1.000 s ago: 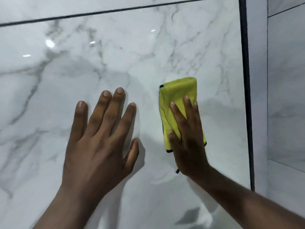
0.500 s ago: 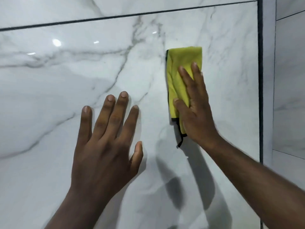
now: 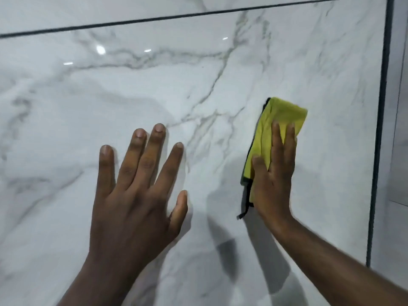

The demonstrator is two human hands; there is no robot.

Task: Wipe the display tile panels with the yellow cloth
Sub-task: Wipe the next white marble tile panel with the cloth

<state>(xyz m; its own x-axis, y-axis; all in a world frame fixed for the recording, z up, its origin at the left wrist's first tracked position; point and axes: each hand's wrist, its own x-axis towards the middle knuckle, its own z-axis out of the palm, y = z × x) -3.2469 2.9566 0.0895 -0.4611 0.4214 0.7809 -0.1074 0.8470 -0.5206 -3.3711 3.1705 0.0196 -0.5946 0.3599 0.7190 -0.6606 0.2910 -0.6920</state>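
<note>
- Yellow cloth (image 3: 263, 138): folded into a narrow pad with a black stitched edge (image 3: 249, 191) down its left side. It lies flat against the glossy marble-look tile panel (image 3: 198, 85), in the panel's right part, well short of the dark vertical joint (image 3: 380, 129).
- Handling: it looks soft, light and limp, probably microfibre. It has no stiffness of its own, so it will likely bunch or unfold if dragged by a corner. A broad flat press over its middle should suit it better than a pinch.
- The panel looks hard and slick, so the cloth should glide easily. On an upright face it would probably drop if the pressure were let off.
- Right hand (image 3: 273, 184): laid over the lower half of the cloth, its fingers (image 3: 277, 138) straight and close together, pressing rather than clasping. The thumb rests on the cloth near the black edge.
- Relative to those fingers, the cloth's upper end sticks out beyond the fingertips, a strip shows to the left of the thumb, and a loose black tag (image 3: 242, 214) hangs below the palm.
- Left hand (image 3: 132, 195): spread flat on the bare panel, fingers splayed and holding nothing, well apart from the cloth. It seems to serve as a brace.
- A horizontal joint (image 3: 176, 17) runs above, with another panel beyond it.
</note>
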